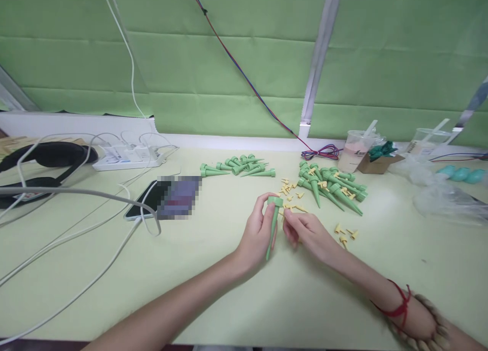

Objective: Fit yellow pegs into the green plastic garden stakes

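Observation:
My left hand (256,235) holds a green plastic cone spike (273,228) upright-ish, wide end up, tip pointing down toward me. My right hand (305,231) pinches a small yellow peg (285,214) right beside the cone's wide end. Loose yellow pegs (290,191) lie scattered on the table just beyond the hands. A heap of green cones (332,185) lies to the right of them, and a smaller group of green cones (240,167) lies further back to the left.
A phone (152,201) on a white cable lies at left, with a power strip (127,156), black headphones (41,160) and loose cables. Two drink cups (356,150), a small cardboard box (377,162) and clear plastic bags (442,196) stand at right.

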`<act>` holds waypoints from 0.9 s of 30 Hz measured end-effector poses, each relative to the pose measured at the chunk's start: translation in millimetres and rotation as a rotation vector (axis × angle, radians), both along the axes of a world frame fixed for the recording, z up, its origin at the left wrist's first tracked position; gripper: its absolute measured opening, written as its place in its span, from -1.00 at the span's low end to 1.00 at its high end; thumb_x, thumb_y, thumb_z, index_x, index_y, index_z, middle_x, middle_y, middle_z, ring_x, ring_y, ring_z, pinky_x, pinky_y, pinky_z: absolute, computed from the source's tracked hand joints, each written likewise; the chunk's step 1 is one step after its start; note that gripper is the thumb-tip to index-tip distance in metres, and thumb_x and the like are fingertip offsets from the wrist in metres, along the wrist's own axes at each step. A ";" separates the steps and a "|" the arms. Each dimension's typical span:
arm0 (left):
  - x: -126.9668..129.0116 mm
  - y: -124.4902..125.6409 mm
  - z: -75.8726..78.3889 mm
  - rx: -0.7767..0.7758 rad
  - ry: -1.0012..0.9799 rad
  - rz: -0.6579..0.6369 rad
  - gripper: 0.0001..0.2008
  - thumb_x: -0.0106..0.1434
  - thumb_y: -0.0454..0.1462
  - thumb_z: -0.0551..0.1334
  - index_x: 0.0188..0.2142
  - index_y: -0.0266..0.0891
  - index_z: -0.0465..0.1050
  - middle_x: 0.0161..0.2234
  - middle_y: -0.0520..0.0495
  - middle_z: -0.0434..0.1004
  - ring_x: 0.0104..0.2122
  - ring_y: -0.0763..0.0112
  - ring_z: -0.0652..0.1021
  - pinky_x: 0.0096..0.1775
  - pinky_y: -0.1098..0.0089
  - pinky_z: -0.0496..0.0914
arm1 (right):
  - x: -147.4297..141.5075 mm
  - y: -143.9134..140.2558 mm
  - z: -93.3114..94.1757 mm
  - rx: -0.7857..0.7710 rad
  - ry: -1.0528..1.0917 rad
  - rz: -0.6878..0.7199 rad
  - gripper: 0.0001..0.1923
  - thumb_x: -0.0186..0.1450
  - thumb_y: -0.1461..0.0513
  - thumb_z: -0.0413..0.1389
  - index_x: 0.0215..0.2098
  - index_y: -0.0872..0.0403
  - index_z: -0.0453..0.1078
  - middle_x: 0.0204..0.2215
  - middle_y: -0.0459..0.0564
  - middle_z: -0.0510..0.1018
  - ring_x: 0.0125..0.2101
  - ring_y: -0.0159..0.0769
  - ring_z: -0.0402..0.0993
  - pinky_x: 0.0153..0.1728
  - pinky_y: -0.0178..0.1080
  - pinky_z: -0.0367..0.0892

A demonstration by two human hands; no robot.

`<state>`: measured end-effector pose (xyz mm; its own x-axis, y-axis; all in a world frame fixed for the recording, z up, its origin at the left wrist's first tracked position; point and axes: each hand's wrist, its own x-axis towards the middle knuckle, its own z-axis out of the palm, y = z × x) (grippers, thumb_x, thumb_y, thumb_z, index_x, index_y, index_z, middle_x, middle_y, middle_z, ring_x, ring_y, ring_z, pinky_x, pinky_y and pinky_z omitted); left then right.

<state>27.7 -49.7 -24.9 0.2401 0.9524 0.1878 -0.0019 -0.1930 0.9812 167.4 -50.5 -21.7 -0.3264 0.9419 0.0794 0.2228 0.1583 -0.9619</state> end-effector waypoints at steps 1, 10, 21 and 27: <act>1.6 -0.4 1.0 -0.025 -0.033 0.005 -0.64 0.29 -0.03 -0.09 -0.05 -0.14 0.17 -0.78 0.23 0.00 -0.79 0.57 0.13 -0.71 0.56 0.06 | 1.0 0.9 -0.8 0.079 -0.061 -0.046 -0.53 0.29 -0.04 -0.13 -0.61 0.09 0.19 -0.72 -0.18 0.23 -0.66 -0.45 0.22 -0.55 -0.35 0.14; 2.7 0.3 -2.3 -0.028 -0.057 -0.015 -0.66 0.27 -0.03 -0.06 -0.05 -0.12 0.13 -0.63 0.18 0.21 -0.75 0.62 0.21 -0.69 0.57 0.12 | -0.3 6.5 -5.7 -0.123 0.187 0.102 -0.57 0.28 -0.03 -0.10 -0.53 0.11 0.24 -0.69 -0.20 0.24 -0.65 -0.49 0.25 -0.53 -0.39 0.19; 4.2 0.6 0.5 -0.064 -0.080 0.025 -0.64 0.26 -0.01 -0.04 -0.08 -0.15 0.18 -0.74 0.22 0.07 -0.79 0.60 0.13 -0.72 0.57 0.06 | -4.1 -1.7 0.1 -0.002 0.034 -0.059 -0.60 0.25 -0.07 -0.09 -0.48 0.08 0.21 -0.65 -0.18 0.24 -0.63 -0.43 0.21 -0.56 -0.35 0.14; 5.9 -0.1 3.1 -0.099 -0.111 0.020 -0.62 0.26 -0.01 -0.05 -0.08 -0.18 0.21 -0.76 0.22 0.02 -0.80 0.61 0.12 -0.73 0.58 0.05 | 6.3 2.0 -1.0 0.458 -0.432 -0.133 -0.70 0.32 0.06 -0.12 -0.46 0.05 0.23 -0.55 -0.09 0.31 -0.53 -0.37 0.20 -0.48 -0.31 0.10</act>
